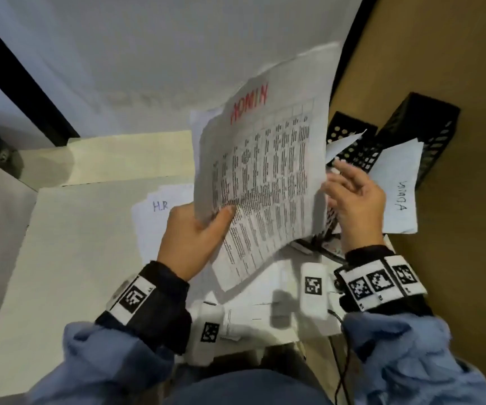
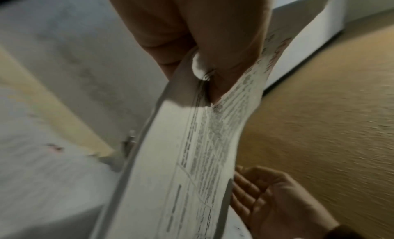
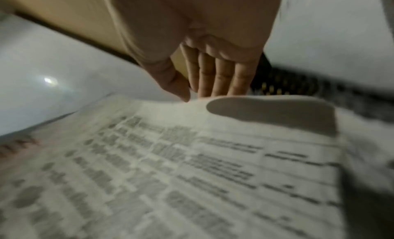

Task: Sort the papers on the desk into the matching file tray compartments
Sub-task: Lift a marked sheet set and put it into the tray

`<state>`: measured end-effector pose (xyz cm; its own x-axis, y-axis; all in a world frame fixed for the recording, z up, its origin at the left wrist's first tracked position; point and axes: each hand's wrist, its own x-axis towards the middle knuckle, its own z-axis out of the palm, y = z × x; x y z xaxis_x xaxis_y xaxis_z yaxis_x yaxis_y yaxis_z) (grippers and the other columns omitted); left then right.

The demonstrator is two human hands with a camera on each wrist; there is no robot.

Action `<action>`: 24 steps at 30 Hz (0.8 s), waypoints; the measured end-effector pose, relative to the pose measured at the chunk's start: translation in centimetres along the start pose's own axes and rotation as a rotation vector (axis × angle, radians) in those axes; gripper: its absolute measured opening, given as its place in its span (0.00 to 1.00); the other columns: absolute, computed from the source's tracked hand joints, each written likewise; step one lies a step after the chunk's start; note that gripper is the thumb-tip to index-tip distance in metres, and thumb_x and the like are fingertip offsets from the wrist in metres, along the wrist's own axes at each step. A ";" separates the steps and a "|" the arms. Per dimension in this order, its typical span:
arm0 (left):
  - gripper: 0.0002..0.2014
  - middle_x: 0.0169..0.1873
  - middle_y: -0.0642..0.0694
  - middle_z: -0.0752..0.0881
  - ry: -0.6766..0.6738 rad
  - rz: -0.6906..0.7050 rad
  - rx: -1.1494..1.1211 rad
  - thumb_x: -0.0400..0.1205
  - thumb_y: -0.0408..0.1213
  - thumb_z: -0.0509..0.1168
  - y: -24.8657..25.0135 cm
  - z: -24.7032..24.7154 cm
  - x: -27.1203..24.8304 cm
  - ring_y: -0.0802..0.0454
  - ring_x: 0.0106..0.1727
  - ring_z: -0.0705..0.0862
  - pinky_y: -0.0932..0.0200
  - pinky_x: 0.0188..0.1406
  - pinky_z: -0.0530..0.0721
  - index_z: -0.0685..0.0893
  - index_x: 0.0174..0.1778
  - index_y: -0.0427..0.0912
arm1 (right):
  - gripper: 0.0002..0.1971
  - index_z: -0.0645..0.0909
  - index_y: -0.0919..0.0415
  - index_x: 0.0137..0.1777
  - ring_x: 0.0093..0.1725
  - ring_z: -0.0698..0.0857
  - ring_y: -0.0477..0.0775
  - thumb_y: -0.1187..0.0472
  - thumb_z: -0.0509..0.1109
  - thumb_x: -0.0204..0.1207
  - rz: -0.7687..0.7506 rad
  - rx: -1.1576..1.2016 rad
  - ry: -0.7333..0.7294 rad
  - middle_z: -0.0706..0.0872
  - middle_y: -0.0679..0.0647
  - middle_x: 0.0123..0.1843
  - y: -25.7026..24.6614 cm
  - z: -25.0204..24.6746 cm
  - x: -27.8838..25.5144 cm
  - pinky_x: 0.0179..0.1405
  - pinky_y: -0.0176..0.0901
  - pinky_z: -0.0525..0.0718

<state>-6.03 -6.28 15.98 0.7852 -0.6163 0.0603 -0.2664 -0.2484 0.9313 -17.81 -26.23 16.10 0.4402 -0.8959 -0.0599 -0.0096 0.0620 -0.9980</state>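
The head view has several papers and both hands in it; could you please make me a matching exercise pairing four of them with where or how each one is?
Things:
1. printed sheet headed ADMIN in red
2. paper marked H.R
3. paper marked ADMIN in pen
4. right hand

States:
A. lying flat on the white desk
B. open, fingers straight, at the held sheet's right edge
C. pinched in the left hand, raised off the desk
D. propped at the black mesh file tray

Pairs: 1-C, 2-A, 3-D, 4-B
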 end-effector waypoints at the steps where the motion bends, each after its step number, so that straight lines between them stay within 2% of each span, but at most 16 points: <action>1: 0.16 0.35 0.29 0.87 -0.010 0.065 -0.002 0.80 0.43 0.67 1.2 1.0 0.3 0.40 0.37 0.85 0.45 0.37 0.85 0.86 0.38 0.30 | 0.18 0.81 0.59 0.61 0.38 0.85 0.43 0.74 0.70 0.73 -0.027 -0.034 0.122 0.85 0.50 0.39 -0.5 -1.9 0.4 0.44 0.38 0.86; 3: 0.19 0.27 0.32 0.83 -0.014 0.171 0.005 0.80 0.43 0.67 3.4 3.1 0.6 0.38 0.30 0.81 0.46 0.27 0.80 0.81 0.33 0.28 | 0.18 0.79 0.58 0.63 0.39 0.82 0.46 0.67 0.71 0.72 -0.079 -0.201 0.384 0.82 0.51 0.42 -0.9 -5.2 0.9 0.44 0.43 0.84; 5: 0.15 0.19 0.44 0.76 -0.021 0.256 0.012 0.80 0.36 0.66 5.1 5.5 1.1 0.54 0.20 0.74 0.61 0.21 0.71 0.78 0.29 0.34 | 0.25 0.75 0.58 0.69 0.55 0.79 0.53 0.57 0.73 0.72 -0.029 -0.502 0.563 0.78 0.55 0.56 -0.5 -8.0 1.4 0.56 0.46 0.77; 7: 0.05 0.23 0.52 0.78 -0.039 0.349 0.062 0.81 0.29 0.65 6.2 8.0 1.8 0.68 0.24 0.74 0.78 0.26 0.68 0.86 0.42 0.36 | 0.32 0.73 0.61 0.71 0.68 0.74 0.61 0.47 0.74 0.70 0.181 -0.703 0.536 0.74 0.62 0.68 0.5 -9.7 2.1 0.64 0.51 0.73; 8: 0.09 0.28 0.57 0.83 -0.056 0.368 0.072 0.81 0.28 0.64 6.5 9.3 2.2 0.71 0.30 0.78 0.79 0.32 0.74 0.88 0.53 0.38 | 0.32 0.76 0.63 0.68 0.67 0.76 0.63 0.45 0.75 0.70 0.284 -0.714 0.468 0.77 0.63 0.68 1.0 -10.1 2.4 0.63 0.53 0.75; 9: 0.16 0.41 0.55 0.90 -0.082 0.375 0.079 0.81 0.28 0.63 6.8 10.5 2.6 0.70 0.39 0.84 0.72 0.40 0.82 0.85 0.63 0.40 | 0.28 0.81 0.65 0.62 0.61 0.80 0.62 0.45 0.75 0.69 0.354 -0.683 0.399 0.82 0.63 0.63 1.6 -10.4 2.7 0.56 0.51 0.78; 11: 0.23 0.55 0.45 0.90 -0.117 0.382 0.085 0.78 0.26 0.62 7.3 12.7 3.2 0.52 0.50 0.89 0.60 0.50 0.86 0.80 0.69 0.42 | 0.14 0.84 0.65 0.48 0.45 0.83 0.58 0.53 0.75 0.71 0.358 -0.636 0.302 0.87 0.62 0.49 2.6 -10.9 3.2 0.42 0.43 0.75; 13: 0.28 0.56 0.39 0.89 -0.151 0.375 0.116 0.73 0.23 0.59 7.5 14.8 3.6 0.43 0.50 0.88 0.54 0.51 0.87 0.79 0.71 0.41 | 0.06 0.81 0.63 0.39 0.38 0.77 0.56 0.61 0.73 0.73 0.258 -0.678 0.303 0.83 0.60 0.39 2.9 -11.3 3.6 0.35 0.41 0.68; 15: 0.32 0.55 0.33 0.88 -0.203 0.367 0.185 0.70 0.23 0.57 7.6 16.7 3.9 0.38 0.53 0.87 0.46 0.53 0.86 0.77 0.73 0.42 | 0.09 0.77 0.67 0.34 0.34 0.72 0.53 0.63 0.71 0.71 0.127 -0.697 0.331 0.78 0.60 0.32 3.0 -12.1 4.1 0.30 0.41 0.62; 16: 0.33 0.55 0.32 0.87 -0.234 0.360 0.222 0.70 0.24 0.56 7.5 17.5 4.1 0.36 0.54 0.86 0.43 0.54 0.85 0.75 0.74 0.42 | 0.10 0.79 0.70 0.37 0.36 0.72 0.50 0.61 0.69 0.69 0.077 -0.696 0.328 0.79 0.62 0.34 2.9 -12.2 4.3 0.31 0.41 0.63; 17: 0.33 0.54 0.31 0.87 -0.267 0.341 0.246 0.71 0.24 0.56 7.4 18.3 4.3 0.34 0.53 0.85 0.41 0.54 0.84 0.74 0.75 0.42 | 0.15 0.82 0.70 0.45 0.42 0.73 0.48 0.56 0.67 0.69 0.074 -0.728 0.288 0.83 0.63 0.41 3.2 -12.2 4.5 0.35 0.41 0.68; 19: 0.31 0.55 0.30 0.86 -0.332 0.289 0.298 0.74 0.22 0.57 7.4 19.8 4.4 0.32 0.53 0.84 0.40 0.55 0.83 0.71 0.77 0.42 | 0.33 0.79 0.65 0.66 0.59 0.75 0.47 0.40 0.55 0.72 0.082 -0.763 0.178 0.82 0.64 0.64 3.8 -12.5 5.3 0.59 0.46 0.76; 20: 0.31 0.55 0.29 0.85 -0.354 0.271 0.323 0.76 0.22 0.58 7.2 20.6 4.5 0.31 0.54 0.83 0.41 0.57 0.82 0.70 0.77 0.42 | 0.39 0.74 0.65 0.73 0.68 0.74 0.51 0.35 0.46 0.75 0.104 -0.769 0.120 0.77 0.64 0.72 3.6 -12.3 5.3 0.71 0.50 0.70; 21: 0.31 0.56 0.30 0.84 -0.365 0.260 0.334 0.77 0.22 0.57 6.9 21.4 4.5 0.31 0.55 0.82 0.42 0.56 0.81 0.69 0.77 0.42 | 0.39 0.68 0.66 0.77 0.76 0.69 0.57 0.36 0.43 0.80 0.159 -0.717 0.109 0.70 0.65 0.77 2.5 -12.1 4.8 0.78 0.50 0.62; 22: 0.31 0.57 0.30 0.84 -0.374 0.248 0.330 0.77 0.22 0.57 6.5 22.0 4.5 0.31 0.56 0.82 0.42 0.56 0.81 0.68 0.78 0.43 | 0.31 0.63 0.66 0.79 0.79 0.65 0.61 0.44 0.45 0.85 0.218 -0.680 0.132 0.65 0.65 0.80 1.8 -12.2 4.5 0.77 0.49 0.57; 24: 0.32 0.61 0.30 0.82 -0.407 0.215 0.301 0.77 0.21 0.56 5.4 23.3 4.7 0.31 0.59 0.82 0.42 0.59 0.80 0.65 0.79 0.42 | 0.21 0.63 0.68 0.78 0.76 0.69 0.64 0.63 0.53 0.87 0.255 -0.614 0.163 0.68 0.66 0.78 0.4 -11.8 4.4 0.72 0.48 0.64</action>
<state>-16.84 -27.94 12.94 0.4320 -0.9011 0.0382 -0.5916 -0.2512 0.7661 -26.48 -35.30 15.24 0.2161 -0.9442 -0.2487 -0.6234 0.0626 -0.7794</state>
